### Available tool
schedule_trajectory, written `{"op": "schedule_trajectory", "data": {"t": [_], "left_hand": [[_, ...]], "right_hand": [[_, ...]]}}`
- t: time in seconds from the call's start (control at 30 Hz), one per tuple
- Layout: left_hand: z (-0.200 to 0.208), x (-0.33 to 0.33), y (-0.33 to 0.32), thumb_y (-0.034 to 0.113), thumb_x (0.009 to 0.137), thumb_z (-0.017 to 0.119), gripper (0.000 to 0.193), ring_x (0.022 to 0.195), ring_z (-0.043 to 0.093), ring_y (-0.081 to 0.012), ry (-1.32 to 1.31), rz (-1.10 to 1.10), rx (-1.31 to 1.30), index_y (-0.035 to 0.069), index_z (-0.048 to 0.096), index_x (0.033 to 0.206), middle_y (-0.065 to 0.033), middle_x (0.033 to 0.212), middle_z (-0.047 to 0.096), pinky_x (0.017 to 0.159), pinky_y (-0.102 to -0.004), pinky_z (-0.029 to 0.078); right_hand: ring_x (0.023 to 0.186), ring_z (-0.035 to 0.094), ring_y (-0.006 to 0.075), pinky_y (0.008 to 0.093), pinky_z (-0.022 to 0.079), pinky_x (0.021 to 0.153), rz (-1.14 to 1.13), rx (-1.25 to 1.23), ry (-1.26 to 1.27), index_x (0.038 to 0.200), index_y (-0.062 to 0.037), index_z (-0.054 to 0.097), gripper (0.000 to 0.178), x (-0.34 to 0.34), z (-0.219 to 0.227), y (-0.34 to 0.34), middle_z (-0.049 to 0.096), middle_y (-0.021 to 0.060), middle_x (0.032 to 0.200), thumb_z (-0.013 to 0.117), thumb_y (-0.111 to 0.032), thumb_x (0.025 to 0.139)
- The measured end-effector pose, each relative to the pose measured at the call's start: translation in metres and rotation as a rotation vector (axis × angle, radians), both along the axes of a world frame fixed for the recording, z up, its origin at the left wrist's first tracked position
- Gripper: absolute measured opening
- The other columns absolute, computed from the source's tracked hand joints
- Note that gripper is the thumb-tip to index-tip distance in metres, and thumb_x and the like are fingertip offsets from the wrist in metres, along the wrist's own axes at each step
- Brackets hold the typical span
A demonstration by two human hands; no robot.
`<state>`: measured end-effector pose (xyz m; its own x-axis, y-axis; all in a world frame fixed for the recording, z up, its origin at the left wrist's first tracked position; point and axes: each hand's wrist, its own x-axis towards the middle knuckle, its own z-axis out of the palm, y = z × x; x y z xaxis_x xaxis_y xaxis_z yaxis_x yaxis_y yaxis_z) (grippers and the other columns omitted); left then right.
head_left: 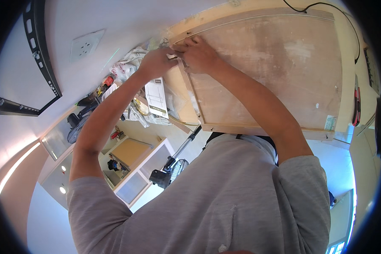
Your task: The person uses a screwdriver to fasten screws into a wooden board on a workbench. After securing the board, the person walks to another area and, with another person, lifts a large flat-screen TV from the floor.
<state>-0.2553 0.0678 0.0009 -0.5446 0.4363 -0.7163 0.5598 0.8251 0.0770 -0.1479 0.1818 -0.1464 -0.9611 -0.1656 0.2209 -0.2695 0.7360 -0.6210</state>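
A wooden panel (262, 76) with raised strips along its edges lies flat in front of me. Both hands meet at its far left corner. My left hand (157, 62) is closed just outside the edge, with a small white scrap (171, 56) showing at its fingertips; what it is cannot be made out. Bent over the side strip (190, 91), my right hand (200, 56) is closed, its fingertips close to those of the left. What lies under the right fingers is hidden.
Left of the panel are a printed sheet (156, 96), plastic bags (129, 63) and tools. A black metal bracket (42, 63) is on the wall near a socket plate (86, 45). A red-handled cutter (357, 106) and a black cable (347, 17) are at the right. A fan (169, 172) stands below.
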Motion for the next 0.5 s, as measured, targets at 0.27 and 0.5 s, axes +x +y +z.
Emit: {"op": "schedule_trajectory", "data": {"t": [0.27, 0.5], "left_hand": [[-0.013, -0.009, 0.001, 0.014, 0.082, 0.069, 0.018, 0.072, 0.069, -0.0257, -0.032, 0.036, -0.132, 0.003, 0.072, 0.096, -0.0127, 0.08, 0.07, 0.06, -0.0393, 0.053], [-0.005, 0.001, -0.008, 0.023, 0.081, 0.074, 0.037, 0.093, 0.072, -0.0346, 0.166, -0.639, -0.263, 0.004, 0.07, 0.112, -0.0153, 0.103, 0.073, 0.08, -0.047, 0.058]], "right_hand": [[0.13, 0.051, 0.0162, 0.0374, 0.037, 0.105, -0.008, 0.036, 0.013, 0.121, -0.0177, 0.076, 0.052, 0.001, -0.002, -0.001, 0.06, -0.0083, 0.144, 0.081, -0.039, 0.074], [0.129, 0.05, 0.0156, 0.037, 0.037, 0.104, -0.03, 0.008, 0.043, 0.117, -0.0175, 0.078, 0.048, 0.001, -0.003, -0.002, 0.06, -0.0097, 0.144, 0.08, -0.039, 0.075]]}}
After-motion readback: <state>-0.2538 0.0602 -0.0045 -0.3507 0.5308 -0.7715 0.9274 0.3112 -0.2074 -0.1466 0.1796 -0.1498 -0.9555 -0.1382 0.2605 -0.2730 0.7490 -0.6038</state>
